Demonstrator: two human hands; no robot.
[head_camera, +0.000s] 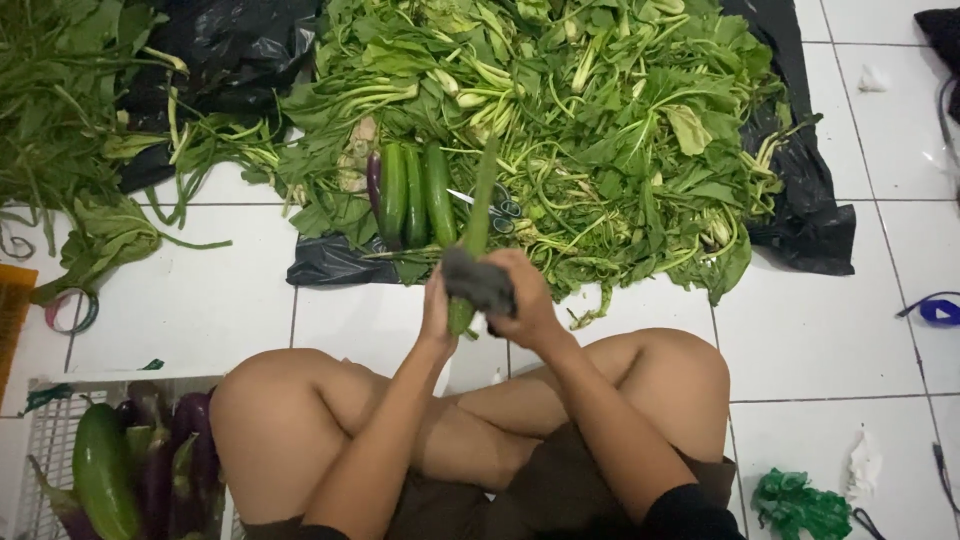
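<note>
Far left: a yellow crate edge (12, 310) and a tape ring (70, 312) lie on the white tile floor (200, 300), below loose long-stemmed greens (60, 110).

Lower left, a white basket (50, 440) sits just beside my knee, holding a cucumber (100, 470) and purple eggplants (175, 460).

Centre: my left hand (436, 315) is closed around the lower part of a long green cucumber (477, 220). My right hand (525, 300) grips a dark grey cloth (478, 280) wrapped against the same cucumber. The cucumber stands tilted, its top over the edge of the leaf pile (600, 120).

Straight ahead of my hands, three more cucumbers (415, 195) and a thin eggplant (373, 180) lie side by side on black plastic (810, 230). Scissors (495, 205) rest just beside them, partly hidden behind the held cucumber. The leaf pile blocks the way forward.

Open floor shows left of the plastic and right of my legs.

Right: a blue item (938, 311) near the frame edge, a green bag (800, 505) and a white scrap (862, 465) by my right knee.
</note>
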